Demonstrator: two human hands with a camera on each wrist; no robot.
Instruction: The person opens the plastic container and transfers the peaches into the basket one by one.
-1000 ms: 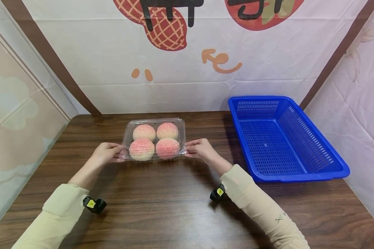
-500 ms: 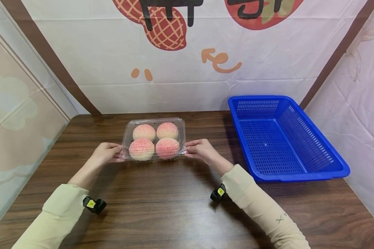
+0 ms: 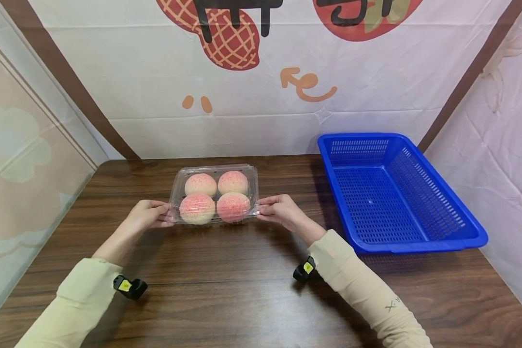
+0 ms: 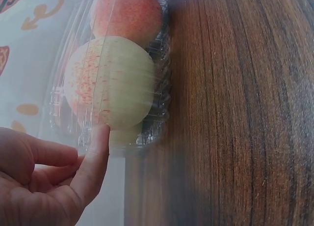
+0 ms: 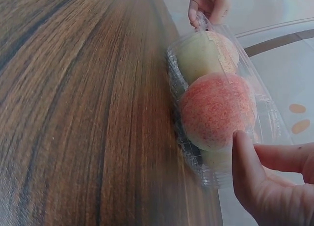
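Observation:
A clear plastic clamshell box (image 3: 194,169) holds several round, pink-and-cream peaches (image 3: 233,208) in two rows, toward the back left of the table. At the box's near left corner my left hand (image 3: 148,215) pinches the edge between thumb and fingers. My right hand (image 3: 282,211) grips the opposite near corner in the same way. The lid is down over the fruit. Seen from the left wrist, the fingers (image 4: 93,162) meet the box's end wall beside a pale peach (image 4: 110,83). In the right wrist view, a redder peach (image 5: 218,110) lies close to the thumb.
A blue perforated plastic basket (image 3: 352,237) stands on the right of the brown wood-grain table (image 3: 226,290), with nothing in it. Behind the table hangs a printed white cloth (image 3: 252,130), and more cloth walls close off both sides. Each wrist wears a black strap camera (image 3: 130,286).

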